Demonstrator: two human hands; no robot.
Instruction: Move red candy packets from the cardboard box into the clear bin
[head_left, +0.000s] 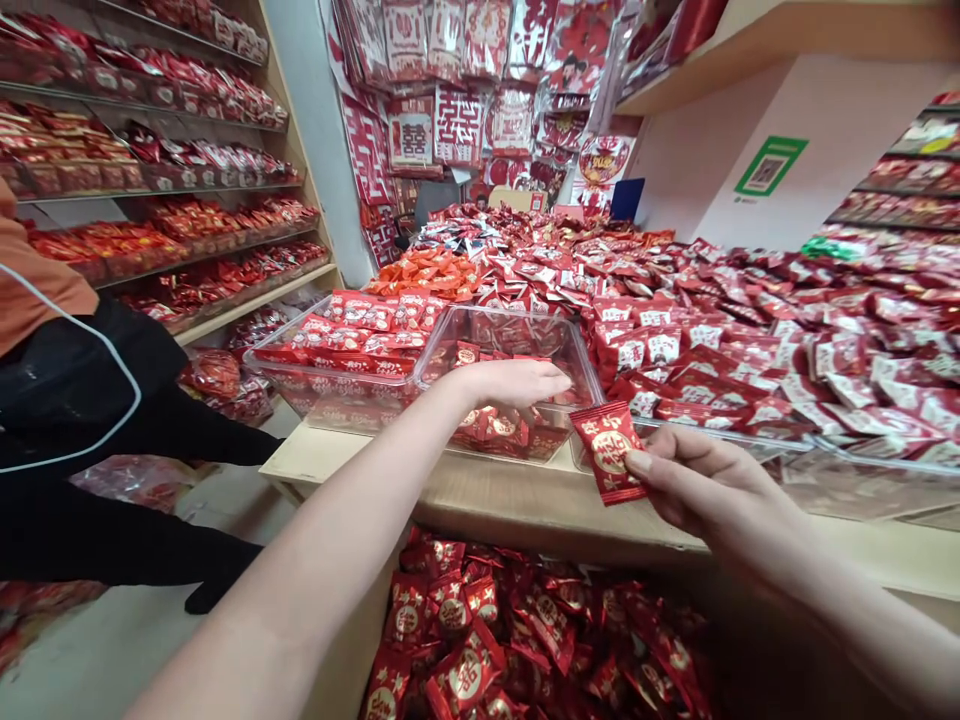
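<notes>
My right hand (697, 480) pinches a red candy packet (609, 450) with gold print between thumb and fingers, in front of the table's edge. Stretched out flat, my left hand (517, 382) reaches over a clear plastic bin (502, 318) that is partly filled with red packets. Its fingers are extended palm down, and I see nothing held; whether the palm touches the packets is hidden. Below the tabletop lies a big heap of similar red packets (469, 670) with gold print.
A bin of red packets in rows (360, 335) stands left of the partly filled one. Many red and white packets (712, 350) cover the right and back. A person in black trousers (127, 400) stands at left by stocked shelves (150, 190). A wooden shelf (750, 50) overhangs the upper right.
</notes>
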